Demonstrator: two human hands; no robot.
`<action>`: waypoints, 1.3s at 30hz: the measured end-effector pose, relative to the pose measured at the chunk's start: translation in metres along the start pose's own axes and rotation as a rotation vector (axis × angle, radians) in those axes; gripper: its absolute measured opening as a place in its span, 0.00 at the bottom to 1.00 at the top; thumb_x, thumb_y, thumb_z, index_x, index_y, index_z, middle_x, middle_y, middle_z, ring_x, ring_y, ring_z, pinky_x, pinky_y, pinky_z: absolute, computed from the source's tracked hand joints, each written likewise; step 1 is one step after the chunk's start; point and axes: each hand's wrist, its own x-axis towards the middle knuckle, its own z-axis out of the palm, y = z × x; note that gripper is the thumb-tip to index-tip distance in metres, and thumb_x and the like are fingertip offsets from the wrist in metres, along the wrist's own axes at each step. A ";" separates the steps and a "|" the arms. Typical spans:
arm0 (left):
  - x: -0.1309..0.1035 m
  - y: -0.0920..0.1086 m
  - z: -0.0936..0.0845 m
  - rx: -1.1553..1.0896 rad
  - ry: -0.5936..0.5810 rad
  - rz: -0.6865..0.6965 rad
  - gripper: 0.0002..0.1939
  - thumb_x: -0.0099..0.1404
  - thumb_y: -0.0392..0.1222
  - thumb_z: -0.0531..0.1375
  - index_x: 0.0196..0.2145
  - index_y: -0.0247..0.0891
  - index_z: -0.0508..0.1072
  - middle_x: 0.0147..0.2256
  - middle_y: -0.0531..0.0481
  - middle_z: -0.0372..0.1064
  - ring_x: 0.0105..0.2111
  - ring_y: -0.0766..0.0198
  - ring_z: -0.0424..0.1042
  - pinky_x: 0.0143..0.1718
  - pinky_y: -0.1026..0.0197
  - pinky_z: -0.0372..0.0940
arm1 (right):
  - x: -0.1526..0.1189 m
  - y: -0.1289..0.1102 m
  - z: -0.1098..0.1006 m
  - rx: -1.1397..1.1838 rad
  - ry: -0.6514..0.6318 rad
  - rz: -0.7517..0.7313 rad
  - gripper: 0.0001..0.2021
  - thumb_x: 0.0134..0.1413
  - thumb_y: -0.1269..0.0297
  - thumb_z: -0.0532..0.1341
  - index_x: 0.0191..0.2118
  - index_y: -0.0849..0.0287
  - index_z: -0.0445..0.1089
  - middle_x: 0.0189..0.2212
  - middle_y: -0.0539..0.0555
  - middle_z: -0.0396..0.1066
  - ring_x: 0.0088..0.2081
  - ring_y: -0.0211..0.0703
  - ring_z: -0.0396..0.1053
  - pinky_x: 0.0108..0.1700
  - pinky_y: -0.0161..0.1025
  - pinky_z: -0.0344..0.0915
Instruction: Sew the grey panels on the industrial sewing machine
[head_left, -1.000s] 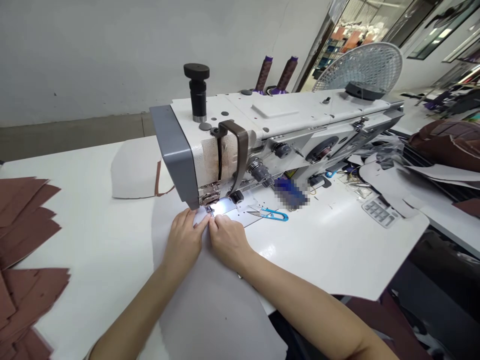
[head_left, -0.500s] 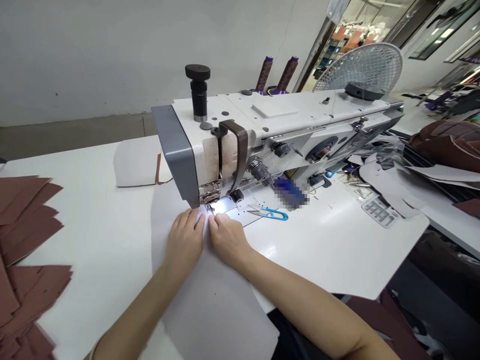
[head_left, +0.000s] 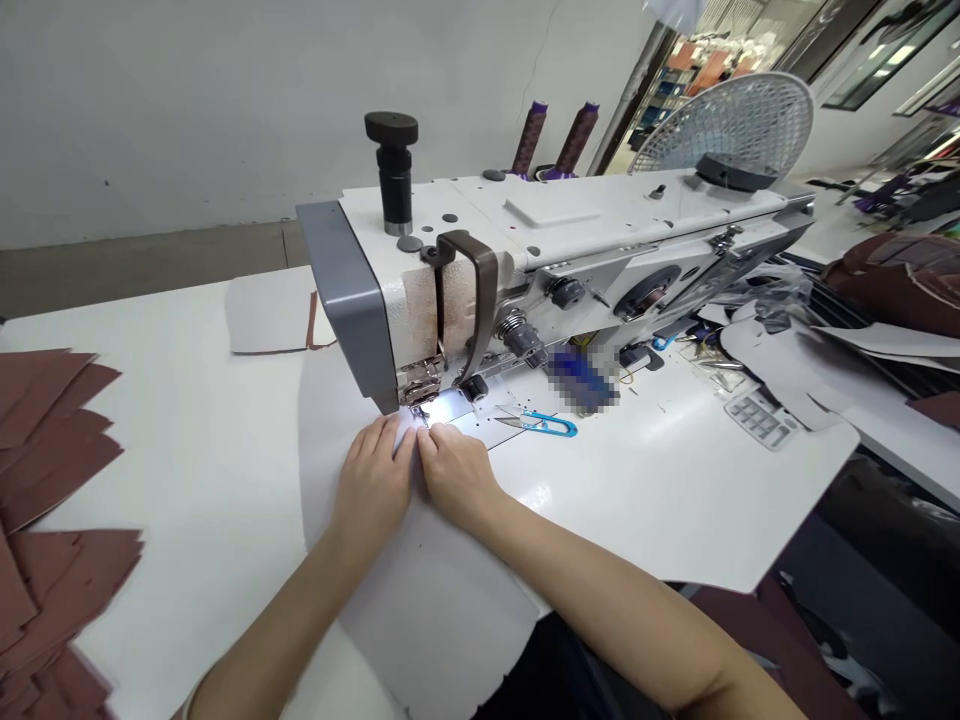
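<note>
A pale grey sheet of material (head_left: 435,590) runs under the needle area of a white sewing machine (head_left: 457,230) and hangs over the table's front edge. My left hand (head_left: 373,480) lies flat on it, fingers stretched toward the lit presser foot (head_left: 421,412). Close beside it, my right hand (head_left: 461,475) is closed, with thumb and curled fingers pinching the sheet's right edge just in front of the foot. The two thumbs almost meet. My fingers partly hide the stitching spot.
Blue thread snips (head_left: 547,424) lie right of the needle plate. Brown cut pieces (head_left: 60,430) are stacked at left, and another pale panel (head_left: 270,315) lies behind the machine head. Thread cones (head_left: 577,140), a fan (head_left: 727,130) and scraps (head_left: 780,365) stand farther right.
The grey sheet has slid forward under the machine, so its near end sits farther up. Both hands stay at the foot, nearly unmoved. The view has shifted slightly.
</note>
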 end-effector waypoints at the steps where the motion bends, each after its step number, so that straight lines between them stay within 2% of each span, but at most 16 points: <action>1: 0.000 0.001 0.000 0.000 -0.003 0.000 0.17 0.64 0.30 0.47 0.46 0.30 0.70 0.50 0.34 0.67 0.53 0.49 0.63 0.51 0.46 0.62 | 0.000 0.000 0.000 0.000 -0.001 0.003 0.10 0.62 0.74 0.47 0.41 0.60 0.64 0.34 0.56 0.66 0.36 0.43 0.63 0.29 0.35 0.57; 13: 0.000 0.004 -0.002 0.029 -0.006 0.022 0.16 0.64 0.30 0.49 0.47 0.31 0.70 0.50 0.35 0.67 0.52 0.49 0.64 0.52 0.47 0.61 | -0.001 0.001 -0.001 0.013 0.012 0.024 0.10 0.62 0.73 0.47 0.41 0.60 0.64 0.34 0.57 0.66 0.36 0.44 0.62 0.29 0.35 0.56; 19: 0.002 -0.003 0.001 0.017 -0.052 0.009 0.19 0.63 0.28 0.47 0.48 0.29 0.70 0.51 0.34 0.66 0.54 0.48 0.62 0.54 0.45 0.59 | -0.002 0.002 0.000 0.022 0.046 0.052 0.08 0.60 0.74 0.49 0.38 0.59 0.64 0.34 0.56 0.66 0.36 0.44 0.61 0.30 0.36 0.55; 26: 0.002 -0.011 0.003 -0.012 -0.043 0.021 0.21 0.63 0.27 0.46 0.49 0.31 0.70 0.52 0.35 0.65 0.55 0.49 0.61 0.55 0.45 0.59 | -0.004 0.011 -0.012 0.127 -0.007 0.203 0.08 0.63 0.64 0.51 0.35 0.58 0.66 0.31 0.53 0.68 0.32 0.41 0.64 0.30 0.36 0.52; 31: 0.001 -0.005 0.000 -0.008 0.026 0.112 0.20 0.63 0.27 0.46 0.45 0.31 0.73 0.50 0.37 0.69 0.53 0.51 0.64 0.52 0.49 0.64 | -0.007 0.016 -0.020 0.181 -0.075 0.194 0.06 0.61 0.66 0.54 0.36 0.58 0.67 0.33 0.52 0.70 0.33 0.40 0.67 0.31 0.36 0.52; 39: 0.003 -0.008 0.001 -0.003 0.016 0.093 0.20 0.64 0.27 0.46 0.46 0.31 0.72 0.50 0.39 0.68 0.53 0.51 0.64 0.52 0.49 0.64 | -0.006 0.011 -0.010 0.112 -0.026 0.171 0.07 0.62 0.70 0.50 0.39 0.58 0.65 0.33 0.53 0.68 0.34 0.43 0.66 0.30 0.37 0.52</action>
